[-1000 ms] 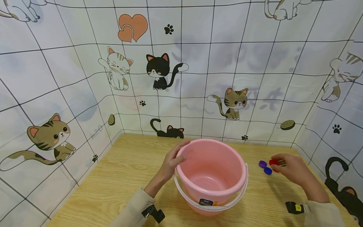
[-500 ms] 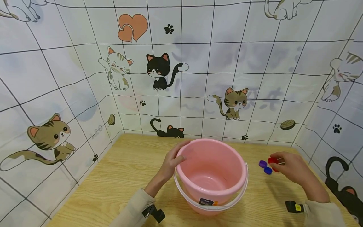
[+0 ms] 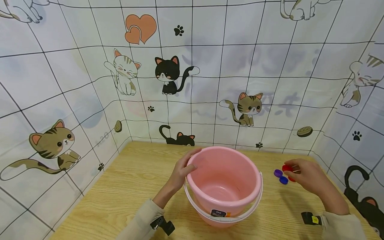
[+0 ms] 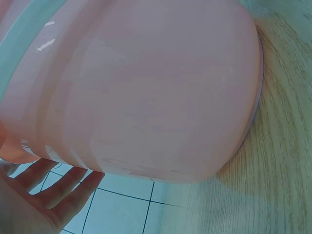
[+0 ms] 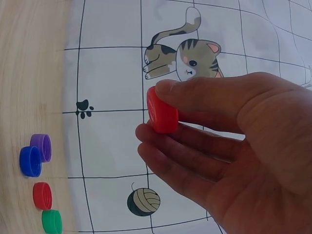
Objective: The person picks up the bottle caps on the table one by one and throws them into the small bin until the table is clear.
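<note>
Since a second ago the right hand [image 3: 306, 176] has been shifting slightly leftward and back, carrying a red cap [image 5: 163, 116], while the left hand [image 3: 181, 171] and the pink bucket [image 3: 228, 166] are staying put. Nearest the person, a pale sleeve [image 3: 142, 220] is covering the left forearm. The bucket is standing on the wooden desk [image 3: 120, 193], its white handle [image 3: 221, 219] hanging across the near side below a dark label [image 3: 218, 213]. The left hand is clamping the rim, its thumb reaching over the edge. Well apart from it, right of the bucket, the right hand is pinching the red cap between thumb and fingers. Close by, a purple cap [image 5: 45, 146], a blue cap [image 5: 30, 162], a second red cap [image 5: 42, 196] and a green cap [image 5: 51, 222] are lying on the desk. Farther off, a grid-patterned wall covering [image 3: 207, 63] is showing printed cats [image 3: 168, 71].
</note>
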`<state>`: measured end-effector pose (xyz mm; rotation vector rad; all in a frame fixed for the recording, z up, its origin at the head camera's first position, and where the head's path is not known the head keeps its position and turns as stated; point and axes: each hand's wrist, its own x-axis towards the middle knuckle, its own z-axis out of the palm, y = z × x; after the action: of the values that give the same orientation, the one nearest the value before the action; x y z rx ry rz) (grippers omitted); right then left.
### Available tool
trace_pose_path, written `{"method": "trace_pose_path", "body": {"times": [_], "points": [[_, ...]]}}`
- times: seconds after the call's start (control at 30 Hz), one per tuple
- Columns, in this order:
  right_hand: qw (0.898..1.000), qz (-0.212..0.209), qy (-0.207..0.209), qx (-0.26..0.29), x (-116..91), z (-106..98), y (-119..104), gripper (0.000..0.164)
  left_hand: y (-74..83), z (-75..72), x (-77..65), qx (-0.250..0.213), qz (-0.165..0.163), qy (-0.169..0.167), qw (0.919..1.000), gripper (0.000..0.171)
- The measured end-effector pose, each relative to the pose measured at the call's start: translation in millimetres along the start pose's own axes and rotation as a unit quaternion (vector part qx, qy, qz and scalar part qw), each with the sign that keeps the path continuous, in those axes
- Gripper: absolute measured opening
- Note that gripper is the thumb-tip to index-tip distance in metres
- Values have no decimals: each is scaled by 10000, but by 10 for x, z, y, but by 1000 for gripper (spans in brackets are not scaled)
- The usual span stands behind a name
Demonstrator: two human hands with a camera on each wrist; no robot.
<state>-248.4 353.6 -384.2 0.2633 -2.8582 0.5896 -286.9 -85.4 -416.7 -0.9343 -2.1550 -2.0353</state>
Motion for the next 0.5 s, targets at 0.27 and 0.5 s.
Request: {"method": "trace_pose_path", "body": {"times": [0.27,0.5], "points": [[10000,-61,79,-5,-8,-6,-73,39,-2,-7,-7,-84,-5,-23,10000,66],[9999,-139,83,4,-16,-27,-94,38,6,-2,0,-107,-3,-39,9999,66]]}}
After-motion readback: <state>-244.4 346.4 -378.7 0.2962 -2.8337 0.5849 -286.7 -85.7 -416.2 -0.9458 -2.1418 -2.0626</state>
